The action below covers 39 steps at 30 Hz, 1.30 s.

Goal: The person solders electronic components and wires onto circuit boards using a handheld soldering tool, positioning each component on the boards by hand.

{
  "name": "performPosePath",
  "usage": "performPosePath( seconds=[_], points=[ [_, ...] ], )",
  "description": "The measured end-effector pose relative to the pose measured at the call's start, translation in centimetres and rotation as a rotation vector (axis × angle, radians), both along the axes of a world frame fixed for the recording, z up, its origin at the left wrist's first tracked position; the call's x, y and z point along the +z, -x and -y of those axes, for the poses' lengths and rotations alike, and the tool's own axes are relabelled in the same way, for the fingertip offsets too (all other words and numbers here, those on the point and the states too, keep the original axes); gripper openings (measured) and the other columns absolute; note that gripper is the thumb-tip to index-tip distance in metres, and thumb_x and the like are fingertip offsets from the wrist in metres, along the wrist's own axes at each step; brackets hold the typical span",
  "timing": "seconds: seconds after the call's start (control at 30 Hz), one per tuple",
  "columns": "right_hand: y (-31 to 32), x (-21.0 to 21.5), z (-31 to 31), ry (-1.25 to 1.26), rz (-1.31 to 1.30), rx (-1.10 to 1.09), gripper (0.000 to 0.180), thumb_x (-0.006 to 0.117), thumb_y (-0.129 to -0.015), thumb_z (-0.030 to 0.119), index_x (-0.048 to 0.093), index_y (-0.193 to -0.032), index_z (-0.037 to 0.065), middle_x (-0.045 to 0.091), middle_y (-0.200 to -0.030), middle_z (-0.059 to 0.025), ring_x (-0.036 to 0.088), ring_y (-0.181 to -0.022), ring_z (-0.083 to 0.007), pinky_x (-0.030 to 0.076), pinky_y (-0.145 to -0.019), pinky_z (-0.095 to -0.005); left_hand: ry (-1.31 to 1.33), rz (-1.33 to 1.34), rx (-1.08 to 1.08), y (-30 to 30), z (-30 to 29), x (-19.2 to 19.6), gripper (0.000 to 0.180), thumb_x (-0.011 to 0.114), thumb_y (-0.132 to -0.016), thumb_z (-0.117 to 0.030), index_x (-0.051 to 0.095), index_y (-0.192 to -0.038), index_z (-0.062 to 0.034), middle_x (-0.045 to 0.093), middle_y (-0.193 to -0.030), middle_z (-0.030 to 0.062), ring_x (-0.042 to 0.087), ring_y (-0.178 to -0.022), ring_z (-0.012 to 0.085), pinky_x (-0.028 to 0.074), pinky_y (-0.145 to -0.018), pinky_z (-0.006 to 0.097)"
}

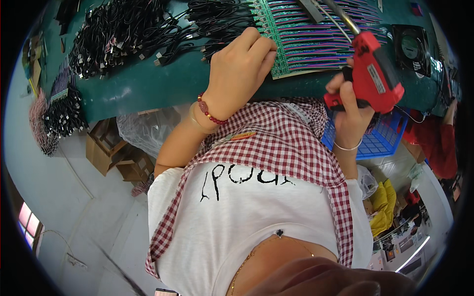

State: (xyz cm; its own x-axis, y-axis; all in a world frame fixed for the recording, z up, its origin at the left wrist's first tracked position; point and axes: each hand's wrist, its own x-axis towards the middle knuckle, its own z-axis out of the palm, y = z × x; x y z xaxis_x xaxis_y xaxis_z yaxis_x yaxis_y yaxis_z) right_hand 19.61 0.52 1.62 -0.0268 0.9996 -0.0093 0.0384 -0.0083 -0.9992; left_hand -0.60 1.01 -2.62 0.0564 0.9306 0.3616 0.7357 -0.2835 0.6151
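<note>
My right hand is wrapped round the grip of a red and black soldering gun, its metal barrel pointing toward the far side. My left hand is closed, fingers curled in a pinch, at the left edge of a green circuit board panel; whatever is in the fingertips is hidden. Rows of thin purple, pink and blue wires run rightward from the panel. Black cables lie at its left side, some ending close to the board. The barrel's tip is out of view.
Heaps of black cables with metal plugs cover the back left of the green table. More bundles hang over its left edge. A black fan-like unit stands at right. Below are a blue crate and cardboard boxes.
</note>
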Motion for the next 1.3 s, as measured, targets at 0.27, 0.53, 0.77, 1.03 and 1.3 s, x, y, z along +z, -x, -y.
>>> performPosePath(
  seconds=[0.27, 0.53, 0.77, 1.03, 1.3],
  points=[
    [-5.7, -2.9, 4.7, 0.150, 0.013, 0.090, 0.039, 0.058, -0.084, 0.015, 0.046, -0.115, -0.005, 0.047, -0.060, -0.0058, 0.042, -0.051, -0.0113, 0.036, -0.047, -0.0242, -0.033, -0.070, -0.043, 0.0, -0.4, -0.8, 0.009, 0.066, -0.071, -0.006, 0.059, -0.076, -0.0077, 0.051, -0.072, 0.0022, 0.055, -0.055, 0.0179, 0.044, -0.048, 0.028],
    [-7.5, -5.0, 7.0, 0.116, 0.214, 0.152, 0.036, 0.059, -0.084, 0.013, 0.049, -0.113, -0.004, 0.052, -0.066, -0.0066, 0.048, -0.057, -0.0130, 0.040, -0.053, -0.0250, -0.063, -0.152, -0.036, -0.4, -0.4, -0.9, 0.009, 0.065, -0.070, -0.005, 0.057, -0.074, -0.0068, 0.049, -0.070, 0.0032, 0.055, -0.056, 0.0185, 0.045, -0.048, 0.028],
    [-7.7, -5.0, 6.9, 0.110, 0.295, 0.206, 0.019, 0.059, -0.083, 0.007, 0.053, -0.098, -0.003, 0.053, -0.071, -0.0055, 0.050, -0.062, -0.0123, 0.042, -0.057, -0.0251, -0.060, -0.169, -0.041, -0.4, -0.5, -0.8, 0.009, 0.065, -0.070, -0.005, 0.056, -0.073, -0.0066, 0.049, -0.071, 0.0035, 0.055, -0.056, 0.0192, 0.046, -0.049, 0.028],
    [-8.1, -4.8, 7.2, 0.154, 0.251, 0.171, 0.025, 0.068, -0.075, 0.003, 0.062, -0.099, 0.001, 0.062, -0.088, -0.0054, 0.058, -0.075, -0.0126, 0.047, -0.067, -0.0270, -0.045, -0.186, -0.079, 0.0, -0.7, -0.6, 0.008, 0.064, -0.070, -0.005, 0.057, -0.074, -0.0065, 0.050, -0.072, 0.0045, 0.055, -0.058, 0.0209, 0.046, -0.051, 0.030],
    [-7.8, -5.0, 7.2, 0.125, 0.276, 0.142, 0.026, 0.068, -0.075, 0.002, 0.062, -0.099, 0.001, 0.063, -0.088, -0.0054, 0.058, -0.075, -0.0138, 0.047, -0.068, -0.0281, -0.030, -0.200, -0.082, -0.1, -0.8, -0.3, 0.007, 0.063, -0.071, -0.006, 0.057, -0.074, -0.0065, 0.049, -0.072, 0.0046, 0.055, -0.058, 0.0211, 0.046, -0.051, 0.030]
  ],
)
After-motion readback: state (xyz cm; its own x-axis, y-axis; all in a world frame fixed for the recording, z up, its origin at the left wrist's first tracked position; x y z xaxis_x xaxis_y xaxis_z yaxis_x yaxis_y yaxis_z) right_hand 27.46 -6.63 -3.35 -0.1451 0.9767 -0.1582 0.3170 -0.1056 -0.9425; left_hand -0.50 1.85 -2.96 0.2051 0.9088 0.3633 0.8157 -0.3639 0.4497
